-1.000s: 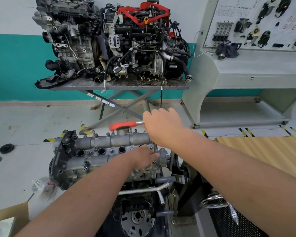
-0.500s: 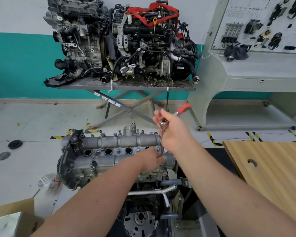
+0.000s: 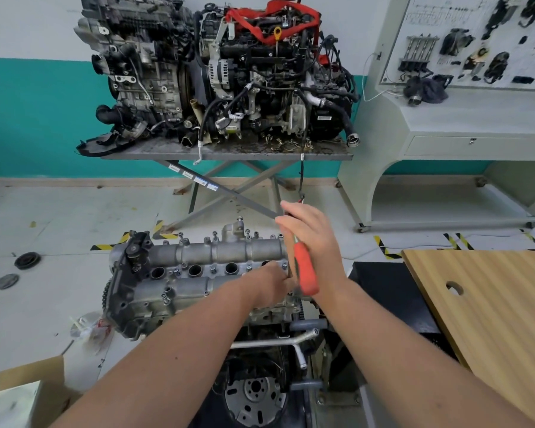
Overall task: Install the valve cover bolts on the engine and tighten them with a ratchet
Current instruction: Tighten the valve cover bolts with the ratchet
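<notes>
My right hand grips the ratchet, its red handle pointing to 6 o'clock, over the right end of the valve cover. My left hand rests at the tool's foot; whether it pinches a bolt I cannot tell. Bolts already stand along the cover, so placing appears largely done, and tightening looks to be under way. A second engine sits at 12 o'clock and a wooden tabletop at 3 o'clock. My forearms hide the cover's near right corner.
</notes>
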Tool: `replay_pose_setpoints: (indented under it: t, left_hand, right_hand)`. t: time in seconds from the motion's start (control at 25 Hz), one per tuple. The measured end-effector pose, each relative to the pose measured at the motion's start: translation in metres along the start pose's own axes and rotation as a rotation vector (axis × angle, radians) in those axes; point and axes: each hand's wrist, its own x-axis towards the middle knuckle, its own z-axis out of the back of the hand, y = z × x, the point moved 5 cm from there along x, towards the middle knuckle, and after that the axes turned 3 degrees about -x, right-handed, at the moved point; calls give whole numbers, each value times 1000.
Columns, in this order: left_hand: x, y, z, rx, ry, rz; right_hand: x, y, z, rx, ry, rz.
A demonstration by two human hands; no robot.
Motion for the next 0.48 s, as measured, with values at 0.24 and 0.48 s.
replay_pose_setpoints:
  t: [0.24,0.48]
  left_hand:
    - [1,1,-3,-79,8,5]
    - [-1,8,-3,-92,-13,76]
  right_hand:
    - [32,6,-7,-729,503,127]
    - [65,13,-22,-925,854,-38]
